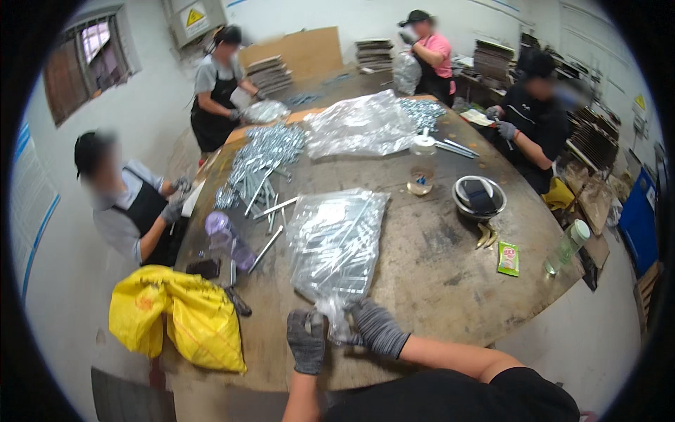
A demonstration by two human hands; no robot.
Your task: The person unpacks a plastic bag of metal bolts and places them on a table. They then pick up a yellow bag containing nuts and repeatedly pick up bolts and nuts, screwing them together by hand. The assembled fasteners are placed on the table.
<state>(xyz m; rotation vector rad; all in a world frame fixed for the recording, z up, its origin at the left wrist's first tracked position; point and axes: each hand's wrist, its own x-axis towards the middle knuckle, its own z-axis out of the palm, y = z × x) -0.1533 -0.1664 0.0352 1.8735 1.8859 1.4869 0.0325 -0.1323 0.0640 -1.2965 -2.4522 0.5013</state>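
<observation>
Both gloved hands meet at the near end of a clear plastic bag (336, 246) full of metal rods, lying on the round wooden table (436, 281). The left hand (307, 340) is closed in a fist on the gathered bag neck (332, 313), from the left side. The right hand (376, 325) is pressed onto the same neck from the right, fingers curled around the bunched plastic. The two hands sit just beside each other, with the neck between them.

The bag's bulk lies directly ahead of the grip, away from the person. Its long axis runs from the neck at the table's near edge toward the table centre, tilting slightly right at the far end. The rods inside lie roughly along that axis. Both hands are equally near the neck; neither reaches the body of the bag.

To the left of the bag lie loose rods (264, 176) in a heap, a purple bottle (228, 239) and a yellow bag (179, 313) at the table edge. To the right stand a metal bowl (479, 197) and a green packet (508, 258), well apart from the grip. A second clear bag (362, 123) lies further back. Other people work at the far sides of the table.
</observation>
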